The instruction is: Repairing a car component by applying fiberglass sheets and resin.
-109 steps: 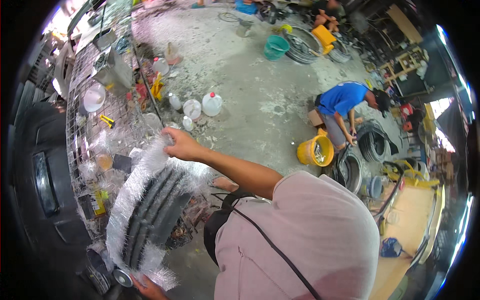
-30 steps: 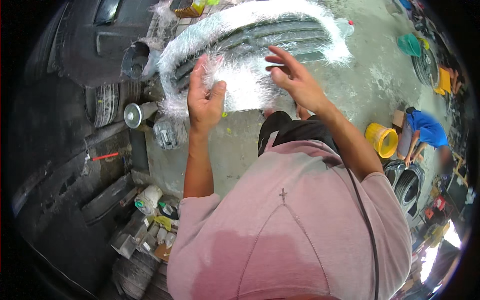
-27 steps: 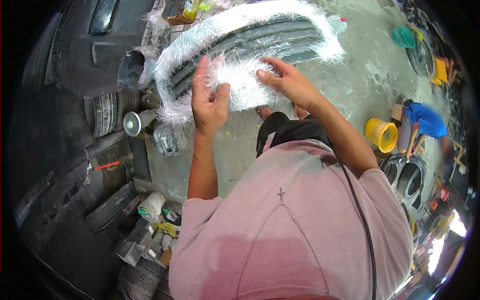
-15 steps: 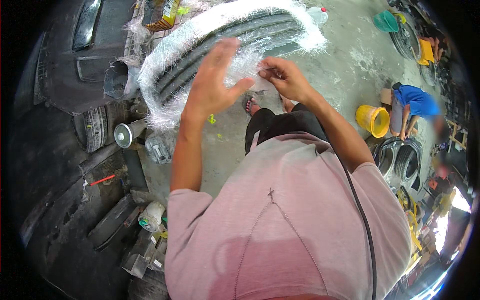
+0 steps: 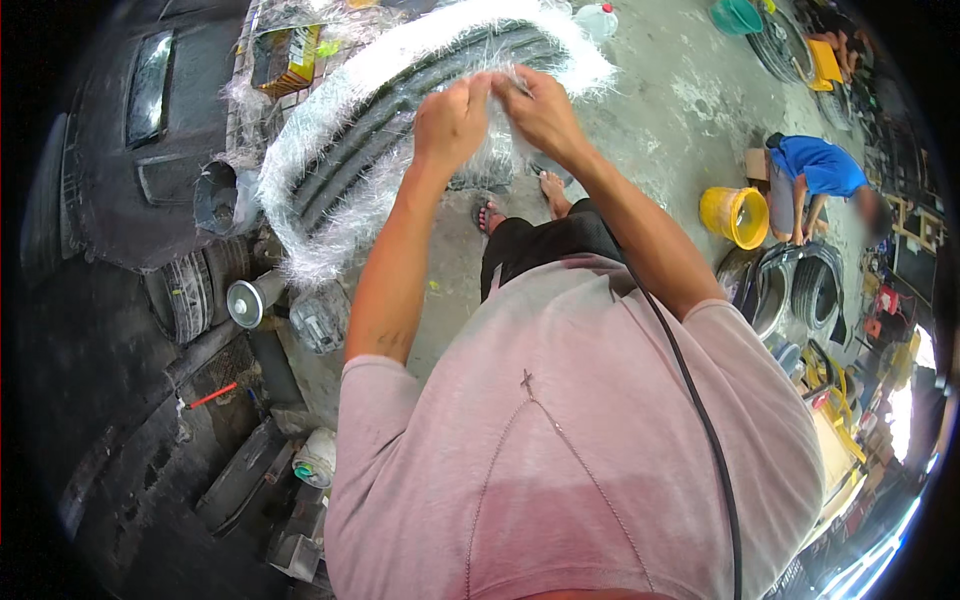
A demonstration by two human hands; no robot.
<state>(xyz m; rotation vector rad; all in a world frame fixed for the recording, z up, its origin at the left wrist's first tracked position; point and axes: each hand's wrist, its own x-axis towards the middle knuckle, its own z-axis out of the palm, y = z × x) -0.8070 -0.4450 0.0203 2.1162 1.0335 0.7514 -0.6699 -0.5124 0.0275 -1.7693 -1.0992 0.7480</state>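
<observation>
A large arched black ridged piece (image 5: 352, 150), edged all round with shiny, whitish clear plastic strands (image 5: 300, 140), stands in front of me. My left hand (image 5: 452, 122) is closed at its near side, fingers curled in toward the right hand. Beside it my right hand (image 5: 540, 112) is closed in a pinch, the fingertips of both hands almost meeting. Clear plastic strands (image 5: 496, 155) hang between and below the hands, seemingly gripped in both. The exact hold at the fingertips is blurred.
At left are a dark machine (image 5: 190, 110), worn tires (image 5: 190, 295) and a round metal-capped cylinder (image 5: 245, 302). A yellow bucket (image 5: 728, 218) stands at right, near a bent-over person in a blue shirt (image 5: 815, 165) and several tires (image 5: 815, 290). A teal bucket (image 5: 737, 16) is farther off.
My left hand has gone from open and spread to closed and moved right, toward the right hand. The right hand has risen slightly. Both now meet over the strands.
</observation>
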